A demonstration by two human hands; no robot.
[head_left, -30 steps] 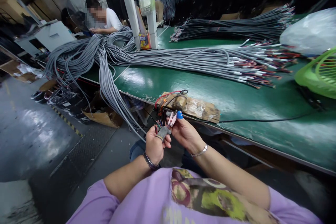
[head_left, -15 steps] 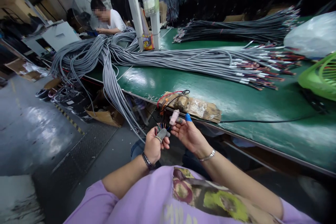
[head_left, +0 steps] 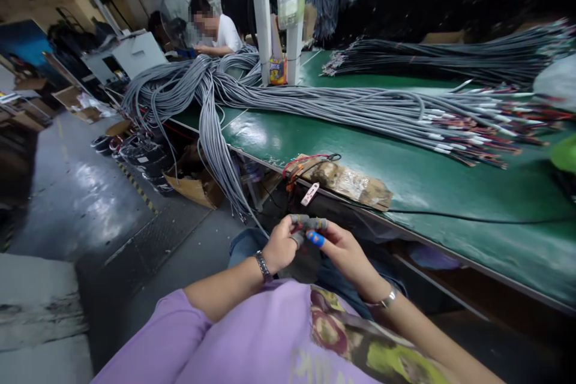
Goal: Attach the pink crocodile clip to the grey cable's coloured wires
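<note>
My left hand [head_left: 279,247] is closed round the end of a grey cable [head_left: 260,225], which comes up from the bundle hanging over the bench edge. Grey covers wrap some of its fingertips. My right hand [head_left: 344,252] meets it in front of my body, its fingers pinched together beside the left fingertips. A blue cover [head_left: 315,238] is on the right thumb, and grey covers are on its fingers. The fingers hide the wire ends between the hands; only a bit of red shows there.
A taped wooden board [head_left: 355,183] with red and black leads lies at the bench edge. A pale tag [head_left: 310,194] hangs beside it. Grey cables [head_left: 315,105] stretch along the green bench [head_left: 279,141]. A co-worker [head_left: 225,33] sits beyond, left of a white post [head_left: 261,18].
My right hand has moved down and in to meet the left, its fingers closing. The coloured wire ends in the left hand are now covered. The view has turned slightly left.
</note>
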